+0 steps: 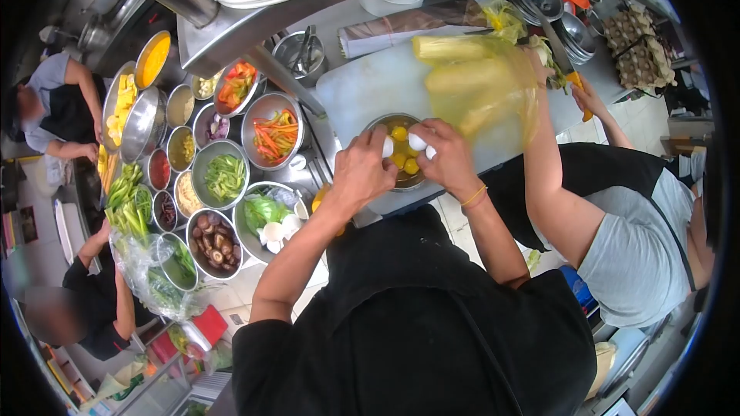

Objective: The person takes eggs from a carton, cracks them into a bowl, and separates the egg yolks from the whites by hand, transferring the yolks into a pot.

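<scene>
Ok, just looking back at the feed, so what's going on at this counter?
A person is handling eggs over a metal bowl near the edge of a white cutting board. The left hand holds a white egg or shell, the right hand white shell. Several yolks are already in the bowl. On the right, a co-worker's hand grips an orange-handled knife. On the left stand cut vegetables and mushrooms.

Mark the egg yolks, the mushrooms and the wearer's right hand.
Egg yolks (398,133): head view, on the topmost yolk.
Mushrooms (214,242): head view, middle of the pile.
Right hand (449,157): head view, back of hand.
</scene>
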Action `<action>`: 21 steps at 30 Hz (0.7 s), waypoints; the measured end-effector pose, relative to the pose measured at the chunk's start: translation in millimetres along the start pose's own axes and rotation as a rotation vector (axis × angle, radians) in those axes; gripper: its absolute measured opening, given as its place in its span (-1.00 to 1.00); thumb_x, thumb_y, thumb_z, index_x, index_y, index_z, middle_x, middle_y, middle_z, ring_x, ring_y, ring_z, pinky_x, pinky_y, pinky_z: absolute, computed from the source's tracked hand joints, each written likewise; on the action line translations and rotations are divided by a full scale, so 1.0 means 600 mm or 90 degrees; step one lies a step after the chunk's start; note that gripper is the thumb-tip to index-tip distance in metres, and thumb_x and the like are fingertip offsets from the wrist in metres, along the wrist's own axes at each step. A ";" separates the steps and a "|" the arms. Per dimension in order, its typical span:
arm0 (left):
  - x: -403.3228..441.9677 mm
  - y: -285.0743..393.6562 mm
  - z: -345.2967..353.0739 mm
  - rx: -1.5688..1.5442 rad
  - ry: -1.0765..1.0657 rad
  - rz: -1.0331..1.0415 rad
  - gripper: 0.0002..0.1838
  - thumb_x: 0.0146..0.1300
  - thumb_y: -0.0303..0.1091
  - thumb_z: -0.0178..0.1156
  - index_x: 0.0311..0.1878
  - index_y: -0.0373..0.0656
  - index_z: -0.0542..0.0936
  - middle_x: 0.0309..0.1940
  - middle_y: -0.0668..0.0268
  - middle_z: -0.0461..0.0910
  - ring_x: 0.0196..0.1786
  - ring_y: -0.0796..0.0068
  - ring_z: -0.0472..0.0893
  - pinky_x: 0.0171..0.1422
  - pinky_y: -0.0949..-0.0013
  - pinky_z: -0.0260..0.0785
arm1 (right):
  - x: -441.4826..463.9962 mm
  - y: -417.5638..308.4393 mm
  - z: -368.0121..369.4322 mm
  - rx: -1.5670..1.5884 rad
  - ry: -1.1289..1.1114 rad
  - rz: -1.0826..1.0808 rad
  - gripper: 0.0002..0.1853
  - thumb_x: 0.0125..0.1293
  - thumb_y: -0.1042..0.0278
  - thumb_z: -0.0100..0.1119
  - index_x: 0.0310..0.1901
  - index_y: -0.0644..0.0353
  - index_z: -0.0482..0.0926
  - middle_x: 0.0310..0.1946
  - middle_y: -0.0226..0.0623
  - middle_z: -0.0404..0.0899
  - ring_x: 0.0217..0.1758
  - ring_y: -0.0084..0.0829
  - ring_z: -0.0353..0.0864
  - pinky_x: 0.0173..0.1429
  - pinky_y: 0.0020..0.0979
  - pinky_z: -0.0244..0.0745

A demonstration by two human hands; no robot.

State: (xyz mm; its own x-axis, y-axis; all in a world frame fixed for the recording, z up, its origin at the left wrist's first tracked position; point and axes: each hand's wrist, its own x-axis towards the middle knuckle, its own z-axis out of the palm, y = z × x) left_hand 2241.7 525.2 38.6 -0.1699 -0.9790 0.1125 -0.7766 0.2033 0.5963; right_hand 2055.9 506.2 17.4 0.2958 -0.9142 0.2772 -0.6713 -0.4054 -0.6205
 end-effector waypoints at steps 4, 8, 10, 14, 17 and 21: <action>-0.002 -0.017 -0.005 -0.094 -0.026 -0.084 -0.53 -0.02 -0.37 0.27 0.03 -0.29 0.58 -0.16 0.01 0.65 -0.28 0.17 0.67 -0.21 0.25 0.53 | -0.004 0.028 0.016 0.198 0.082 0.064 -0.61 -0.05 0.50 0.32 -0.08 0.17 0.63 -0.24 -0.25 0.64 -0.25 -0.33 0.65 -0.24 -0.41 0.56; -0.003 -0.065 -0.008 -0.576 -0.037 -0.271 -0.61 0.13 -0.40 0.24 0.04 -0.35 0.57 -0.18 0.14 0.67 -0.35 0.47 0.63 -0.30 0.42 0.46 | -0.008 0.032 0.022 0.589 -0.001 0.457 -0.63 0.05 0.43 0.37 -0.06 0.21 0.59 -0.29 -0.37 0.63 -0.41 -0.61 0.58 -0.51 -0.61 0.39; -0.012 -0.075 -0.021 -0.858 -0.043 -0.357 -0.65 0.18 -0.44 0.21 0.03 -0.38 0.56 -0.20 0.20 0.67 -0.37 0.54 0.60 -0.32 0.47 0.43 | -0.011 0.033 0.027 0.646 -0.012 0.475 -0.63 0.08 0.41 0.37 -0.03 0.21 0.57 -0.29 -0.41 0.62 -0.45 -0.70 0.53 -0.60 -0.67 0.29; -0.031 -0.092 -0.015 -0.984 -0.074 -0.380 -0.62 0.19 -0.45 0.19 0.06 -0.45 0.52 -0.27 0.20 0.66 -0.35 0.49 0.60 -0.33 0.44 0.43 | -0.013 0.030 0.027 0.695 -0.053 0.455 -0.58 0.06 0.46 0.34 0.01 0.21 0.54 -0.28 -0.41 0.62 -0.45 -0.69 0.52 -0.60 -0.64 0.27; -0.036 -0.084 -0.016 -0.916 -0.046 -0.357 -0.62 0.15 -0.45 0.25 0.04 -0.42 0.56 -0.33 0.24 0.64 -0.40 0.52 0.57 -0.31 0.44 0.41 | -0.010 0.010 0.012 0.592 -0.074 0.424 -0.57 0.05 0.52 0.33 0.02 0.21 0.54 -0.25 -0.38 0.62 -0.37 -0.67 0.55 -0.48 -0.61 0.38; -0.050 -0.069 -0.039 -0.767 -0.027 -0.320 -0.61 0.10 -0.47 0.28 0.03 -0.37 0.60 -0.34 0.27 0.62 -0.41 0.59 0.52 -0.30 0.48 0.37 | -0.007 -0.034 -0.015 0.449 -0.037 0.260 -0.60 0.02 0.59 0.28 -0.03 0.20 0.56 -0.15 -0.37 0.59 -0.23 -0.61 0.57 -0.23 -0.53 0.48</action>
State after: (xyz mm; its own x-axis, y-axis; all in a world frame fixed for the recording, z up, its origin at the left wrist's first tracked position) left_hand 2293.1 545.5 29.1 -0.0577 -0.9383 -0.3409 0.2638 -0.3437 0.9013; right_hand 2062.1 518.4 35.8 0.1681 -0.9810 -0.0970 -0.1538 0.0711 -0.9855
